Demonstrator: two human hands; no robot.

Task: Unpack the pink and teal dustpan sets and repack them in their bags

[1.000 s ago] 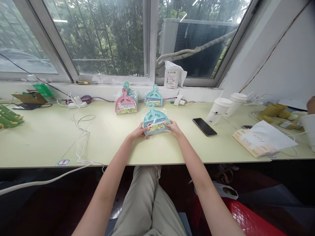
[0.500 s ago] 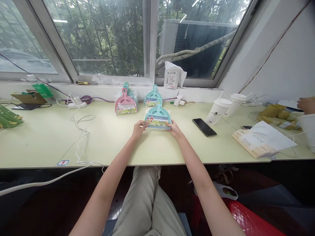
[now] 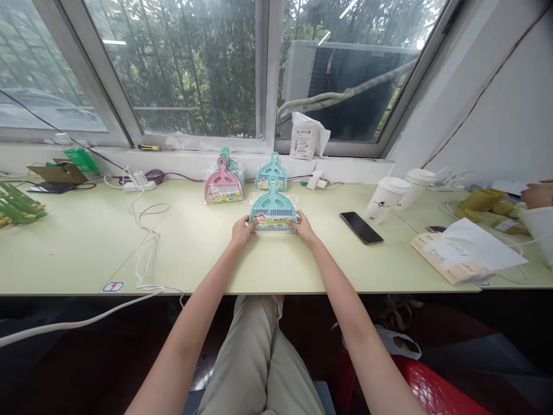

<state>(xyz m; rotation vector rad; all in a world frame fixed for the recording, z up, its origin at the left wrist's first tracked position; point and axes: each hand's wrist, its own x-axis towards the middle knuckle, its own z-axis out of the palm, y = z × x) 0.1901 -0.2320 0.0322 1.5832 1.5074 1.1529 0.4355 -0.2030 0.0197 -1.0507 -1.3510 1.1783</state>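
Observation:
A teal dustpan and brush set (image 3: 273, 203) in clear plastic wrap stands upright between my two hands, its handle pointing up. My left hand (image 3: 243, 231) grips its lower left corner, and my right hand (image 3: 305, 227) grips the lower right corner. Just behind it is another wrapped teal set (image 3: 276, 167). To the left of these, a wrapped pink dustpan set (image 3: 223, 183) fronts a row of teal ones whose handles show behind it.
A black phone (image 3: 361, 227) lies right of my hands, near white lidded cups (image 3: 386, 199). Further right are a tissue pack (image 3: 458, 253) and another person's hand (image 3: 538, 195). White cables (image 3: 147, 236) trail over the table's left part, near a power strip (image 3: 139, 184).
The teal set between my hands has shifted slightly left and nearer to me, and now faces me more squarely. My left hand has closed more firmly on its corner.

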